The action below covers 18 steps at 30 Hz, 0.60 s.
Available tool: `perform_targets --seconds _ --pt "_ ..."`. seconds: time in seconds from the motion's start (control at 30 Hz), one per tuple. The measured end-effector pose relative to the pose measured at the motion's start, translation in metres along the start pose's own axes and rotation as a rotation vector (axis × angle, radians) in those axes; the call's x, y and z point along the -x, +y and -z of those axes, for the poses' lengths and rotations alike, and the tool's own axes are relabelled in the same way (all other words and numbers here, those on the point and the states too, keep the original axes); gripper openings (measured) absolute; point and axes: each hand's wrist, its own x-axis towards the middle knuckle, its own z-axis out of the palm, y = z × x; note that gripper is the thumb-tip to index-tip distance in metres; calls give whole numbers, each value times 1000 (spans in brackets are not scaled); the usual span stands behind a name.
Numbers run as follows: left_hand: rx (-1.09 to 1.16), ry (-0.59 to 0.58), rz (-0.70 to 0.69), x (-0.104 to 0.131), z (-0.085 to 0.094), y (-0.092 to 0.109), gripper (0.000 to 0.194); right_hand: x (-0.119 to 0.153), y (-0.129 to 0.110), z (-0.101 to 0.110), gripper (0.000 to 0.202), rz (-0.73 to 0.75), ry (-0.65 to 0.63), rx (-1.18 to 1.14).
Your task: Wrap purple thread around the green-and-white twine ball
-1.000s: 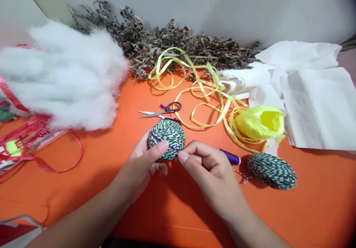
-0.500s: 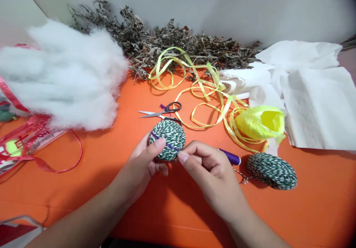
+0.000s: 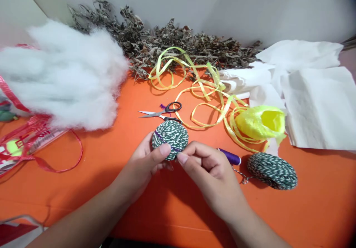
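Note:
My left hand (image 3: 150, 159) grips a ball of green and white twisted yarn (image 3: 171, 136) from its left and below, thumb pressed on its front. A purple thread (image 3: 159, 134) runs across the ball's surface. At the ball's lower right, my right hand (image 3: 207, 170) pinches with thumb and forefinger, seemingly on the purple thread, though the strand is hard to see there. Behind that hand lies a spool of purple thread (image 3: 230, 156). To the right rests a second green and white yarn ball (image 3: 272, 171), with a loose strand trailing left. Small scissors (image 3: 164, 111) lie just beyond the held ball.
White fluffy stuffing (image 3: 69, 77) fills the left side, above red ribbon (image 3: 58, 170). Dried plants (image 3: 172, 44) line the wall. Yellow ribbon (image 3: 194, 88) curls beside its yellow roll (image 3: 258, 124). White sheets (image 3: 319, 107) lie at right on the orange table (image 3: 314, 211).
The held ball has shifted slightly right and turned a little, so the purple thread slants differently. My left thumb moved right with it. The right hand stays nearly in place.

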Motion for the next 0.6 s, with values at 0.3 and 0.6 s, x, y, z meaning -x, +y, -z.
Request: perform_targets --seconds 0.3,0.6 --pt "-13 -51 -63 -1 0 1 31 1 -3 -1 25 -34 -13 23" --pt "11 -20 -64 1 -3 3 31 1 -5 -1 29 -72 17 86"
